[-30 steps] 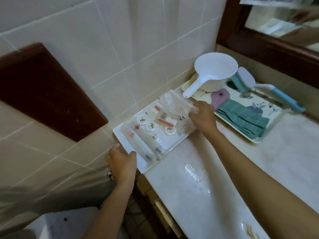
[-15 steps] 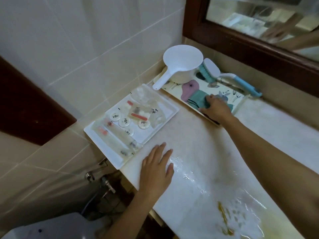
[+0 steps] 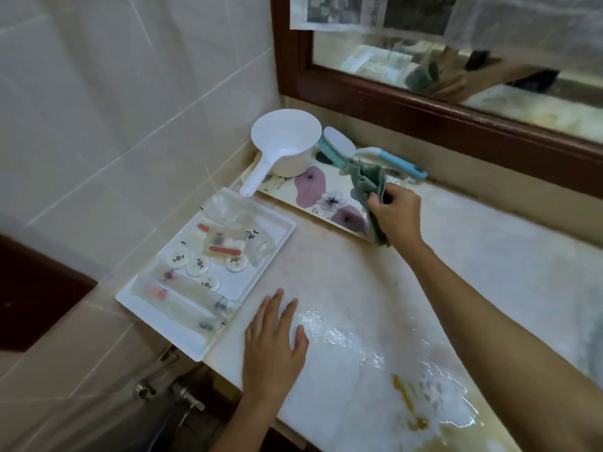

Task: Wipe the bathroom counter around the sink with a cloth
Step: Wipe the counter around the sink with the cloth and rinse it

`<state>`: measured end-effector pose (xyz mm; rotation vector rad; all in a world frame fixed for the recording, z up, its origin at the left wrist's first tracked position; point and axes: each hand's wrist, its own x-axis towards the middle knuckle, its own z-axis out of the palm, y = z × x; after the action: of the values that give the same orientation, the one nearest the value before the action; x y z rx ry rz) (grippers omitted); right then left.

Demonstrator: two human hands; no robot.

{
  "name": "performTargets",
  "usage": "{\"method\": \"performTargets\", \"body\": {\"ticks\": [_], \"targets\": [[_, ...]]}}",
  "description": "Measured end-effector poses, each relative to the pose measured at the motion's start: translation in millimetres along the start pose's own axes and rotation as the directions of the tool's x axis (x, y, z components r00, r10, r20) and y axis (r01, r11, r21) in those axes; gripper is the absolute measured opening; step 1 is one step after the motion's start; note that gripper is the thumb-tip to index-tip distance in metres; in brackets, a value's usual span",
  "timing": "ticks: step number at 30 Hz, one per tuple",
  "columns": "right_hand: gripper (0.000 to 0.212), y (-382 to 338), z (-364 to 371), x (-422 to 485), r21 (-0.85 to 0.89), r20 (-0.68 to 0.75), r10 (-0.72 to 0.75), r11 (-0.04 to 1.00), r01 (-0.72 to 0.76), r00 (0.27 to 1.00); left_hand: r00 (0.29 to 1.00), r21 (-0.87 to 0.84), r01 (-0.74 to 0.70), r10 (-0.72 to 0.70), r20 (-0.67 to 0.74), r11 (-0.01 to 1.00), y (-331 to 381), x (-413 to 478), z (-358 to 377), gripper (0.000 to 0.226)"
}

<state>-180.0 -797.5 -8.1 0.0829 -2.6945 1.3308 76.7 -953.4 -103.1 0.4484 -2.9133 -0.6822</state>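
A green cloth (image 3: pixel 367 181) hangs crumpled from my right hand (image 3: pixel 394 213), which grips it just above the flowered tray (image 3: pixel 293 194) at the back of the pale marble counter (image 3: pixel 342 275). My left hand (image 3: pixel 274 347) lies flat, palm down with fingers spread, on the counter near its front left edge. A puddle of water (image 3: pixel 359 347) shines on the counter to the right of that hand, with a yellow-brown smear (image 3: pixel 404 399) in it. No sink shows in this view.
A white tray (image 3: pixel 277 228) of wrapped toiletries sits at the counter's left end, overhanging the edge. On the flowered tray stand a white water scoop (image 3: pixel 284 141) and a blue-handled brush (image 3: pixel 368 151). A wood-framed mirror (image 3: pixel 456 53) rises behind; a tiled wall (image 3: pixel 114 93) stands left.
My left hand left the white tray and settled flat on the counter. My right hand moved from the white tray to the flowered tray, took hold of the green cloth and lifted it.
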Motion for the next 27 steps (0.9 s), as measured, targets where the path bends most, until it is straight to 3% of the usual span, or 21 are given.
{"method": "performTargets", "body": {"ticks": [2,4,8,11,13,15,18,20,23,27], "targets": [[0.015,7.7,-33.9,-31.1,0.182,-0.055,0.107,0.979,-0.096,0.993,1.0,0.007,0.0,0.0,0.007,1.0,-0.9,0.0,0.1,0.052],[0.012,25.1,-71.3,-69.3,0.214,-0.096,0.207,0.96,-0.183,0.974,1.0,0.006,-0.003,0.003,0.019,1.0,-0.2,-0.8,-1.1,0.052],[0.014,66.9,-142.9,-137.0,-0.016,-0.246,0.321,0.942,-0.335,0.915,0.998,-0.054,0.065,-0.064,0.03,0.996,8.5,2.6,-2.7,0.044],[0.014,96.8,-177.1,-156.6,-0.265,-0.368,0.28,0.883,-0.389,0.887,0.997,-0.128,-0.08,0.082,0.009,0.989,26.8,17.9,1.6,0.035],[0.021,116.2,-184.1,-162.1,-0.441,-0.277,0.219,0.836,-0.327,0.935,0.97,-0.203,-0.235,0.243,0.017,0.951,46.5,35.9,8.2,0.034],[0.047,138.6,-178.4,-166.8,-0.649,-0.015,0.12,0.754,-0.102,0.993,0.93,-0.209,-0.34,0.361,0.071,0.917,67.0,58.8,16.7,0.037],[0.079,163.9,-167.6,-161.3,-0.735,0.274,0.145,0.669,0.11,0.951,0.886,-0.094,-0.412,0.423,0.189,0.906,85.0,88.9,31.3,0.042],[0.079,176.6,-164.9,-151.8,-0.716,0.358,0.163,0.68,0.159,0.919,0.889,-0.03,-0.407,0.404,0.216,0.913,88.6,96.9,39.9,0.048],[0.069,198.9,-164.3,-135.6,-0.708,0.291,0.149,0.697,0.108,0.945,0.898,0.039,-0.416,0.403,0.177,0.908,88.9,95.8,46.9,0.054],[0.067,225.4,-172.9,-77.8,-0.741,0.048,0.277,0.654,-0.152,0.96,0.908,0.094,-0.403,0.386,0.164,0.91,92.7,94.3,47.9,0.054]]}}
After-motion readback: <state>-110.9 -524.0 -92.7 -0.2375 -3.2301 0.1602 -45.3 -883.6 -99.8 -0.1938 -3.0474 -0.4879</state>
